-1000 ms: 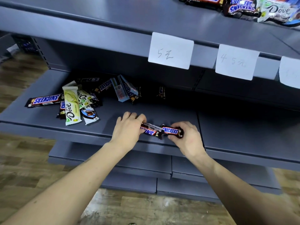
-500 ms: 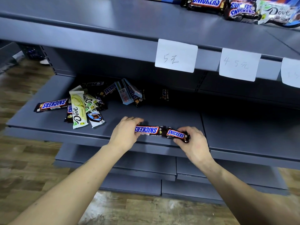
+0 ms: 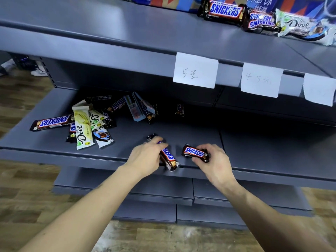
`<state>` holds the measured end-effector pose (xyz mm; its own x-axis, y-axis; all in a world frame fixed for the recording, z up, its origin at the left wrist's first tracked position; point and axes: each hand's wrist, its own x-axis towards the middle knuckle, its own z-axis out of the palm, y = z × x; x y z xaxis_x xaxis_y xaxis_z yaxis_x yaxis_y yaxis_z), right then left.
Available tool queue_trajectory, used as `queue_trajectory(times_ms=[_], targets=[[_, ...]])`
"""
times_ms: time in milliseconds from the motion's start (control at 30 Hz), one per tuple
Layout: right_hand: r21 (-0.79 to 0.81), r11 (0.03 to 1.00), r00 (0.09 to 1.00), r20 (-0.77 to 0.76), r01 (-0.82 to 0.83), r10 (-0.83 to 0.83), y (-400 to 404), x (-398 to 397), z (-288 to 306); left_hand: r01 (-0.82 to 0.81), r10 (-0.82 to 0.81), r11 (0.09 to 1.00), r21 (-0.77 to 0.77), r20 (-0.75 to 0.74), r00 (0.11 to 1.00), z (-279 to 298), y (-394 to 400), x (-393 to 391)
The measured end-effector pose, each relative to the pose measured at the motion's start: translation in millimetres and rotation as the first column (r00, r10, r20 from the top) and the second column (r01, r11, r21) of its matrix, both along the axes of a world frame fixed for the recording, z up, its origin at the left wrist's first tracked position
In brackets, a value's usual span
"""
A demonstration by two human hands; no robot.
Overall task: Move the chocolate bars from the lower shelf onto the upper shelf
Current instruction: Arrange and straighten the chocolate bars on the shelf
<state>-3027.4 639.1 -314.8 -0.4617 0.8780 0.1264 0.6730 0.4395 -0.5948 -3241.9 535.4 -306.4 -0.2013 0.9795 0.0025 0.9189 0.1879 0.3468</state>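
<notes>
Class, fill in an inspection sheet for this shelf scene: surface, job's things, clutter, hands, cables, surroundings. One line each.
Surface: grey metal lower shelf; grey upper shelf above it.
Job's things: loose pile of Snickers and Dove bars at the lower shelf's left; more bars already on the upper shelf's right.
Clutter: three paper price tags on the upper shelf's front edge.
Hands: left hand grips a long Snickers bar; right hand pinches a short Snickers bar; both sit near the lower shelf's front edge.
Cables: nothing seen.
Surroundings: wooden floor; further grey shelves below; shoes at far left.
</notes>
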Motion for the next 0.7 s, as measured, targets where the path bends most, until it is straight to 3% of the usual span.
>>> queue_trajectory(times_ms=[400, 700], targets=[[0.022, 0.998, 0.997, -0.05, -0.053, 0.054, -12, 24, 23, 0.121, -0.072, 0.969, 0.216, -0.225, 0.972, 10, -41, 34], [0.107, 0.983, 0.984, -0.084, -0.147, 0.157, -34, 87, 70, 0.133, -0.039, 0.944, 0.301, -0.3, 0.953, 59, -69, 108]])
